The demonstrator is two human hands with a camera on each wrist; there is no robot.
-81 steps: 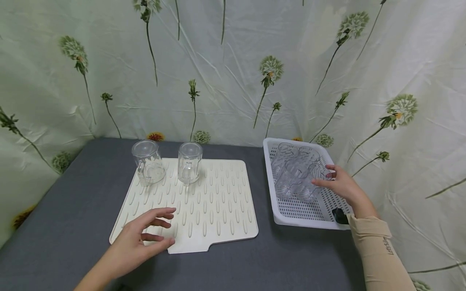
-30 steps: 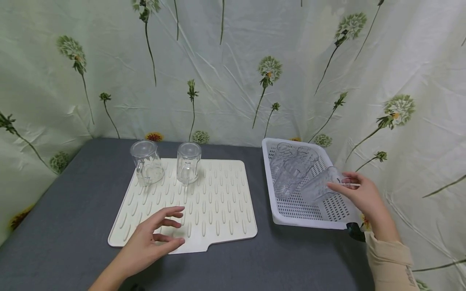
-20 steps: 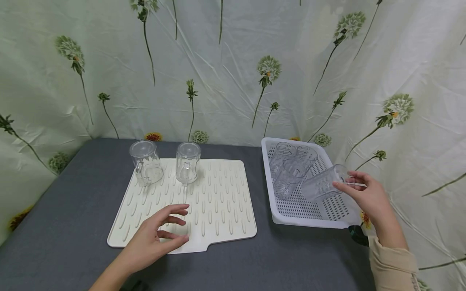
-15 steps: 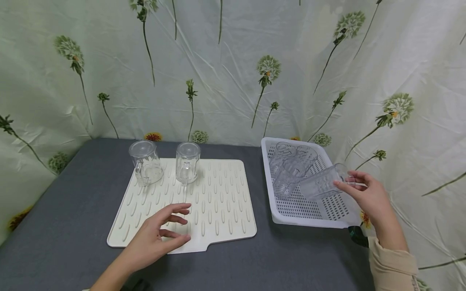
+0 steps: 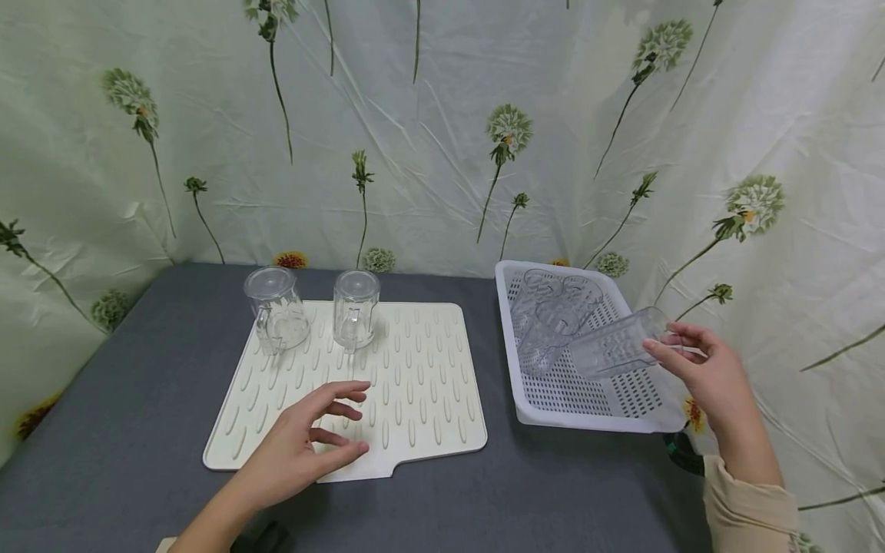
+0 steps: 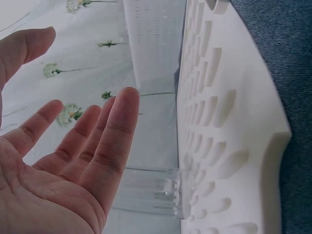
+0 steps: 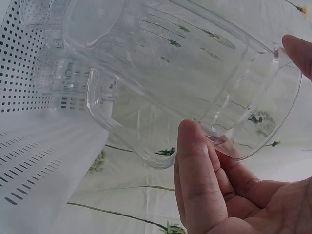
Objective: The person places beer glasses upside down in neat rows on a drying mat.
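Note:
My right hand (image 5: 712, 369) pinches a clear glass mug (image 5: 615, 346) near its rim, thumb on one side and fingers on the other. The mug tilts over the white basket (image 5: 581, 420), its base toward the left. Its handle (image 7: 131, 141) shows in the right wrist view, below the body. My left hand (image 5: 304, 442) hovers over the near part of the white drying mat (image 5: 429, 392), fingers loosely bent and holding nothing. At the mat's back left, two clear mugs stand upside down, a wider mug (image 5: 280, 311) and a narrower mug (image 5: 356, 307).
Several more clear mugs (image 5: 549, 326) lie in the left part of the basket, overlapping each other. The mat and basket sit on a dark grey table (image 5: 518, 491). A flower-printed curtain (image 5: 429, 153) hangs close behind and at the right.
My right hand has gripped one mug in the basket, drawn it rightward away from the others and tilted its rim end up. My left hand has drifted right and slightly up over the mat.

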